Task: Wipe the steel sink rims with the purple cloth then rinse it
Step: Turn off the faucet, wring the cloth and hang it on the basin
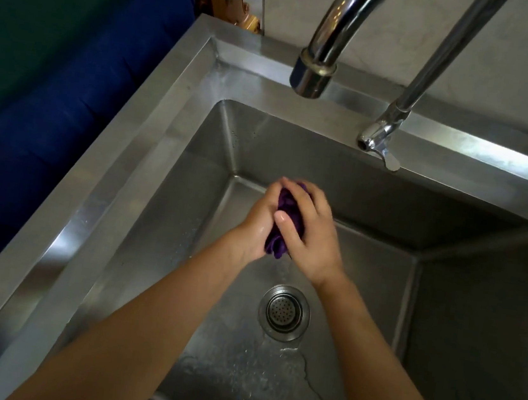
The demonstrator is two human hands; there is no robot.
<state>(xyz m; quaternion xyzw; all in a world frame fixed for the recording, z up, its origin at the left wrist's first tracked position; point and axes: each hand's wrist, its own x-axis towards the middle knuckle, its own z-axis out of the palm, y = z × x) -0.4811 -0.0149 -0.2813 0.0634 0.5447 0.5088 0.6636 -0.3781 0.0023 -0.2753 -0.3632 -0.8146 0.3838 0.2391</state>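
The purple cloth (280, 231) is bunched into a wad and squeezed between both palms over the middle of the steel sink basin. My left hand (258, 222) presses it from the left and my right hand (310, 232) wraps over it from the right. A thin trickle of water falls from the cloth toward the round drain strainer (284, 312). The steel sink rim (118, 182) runs along the left and back. Most of the cloth is hidden by my fingers.
The curved faucet spout (313, 73) hangs above the back rim with no water running from it. A lever tap (385, 138) stands to its right. Water pools on the basin floor (251, 374). Blue fabric (47, 140) lies left of the sink.
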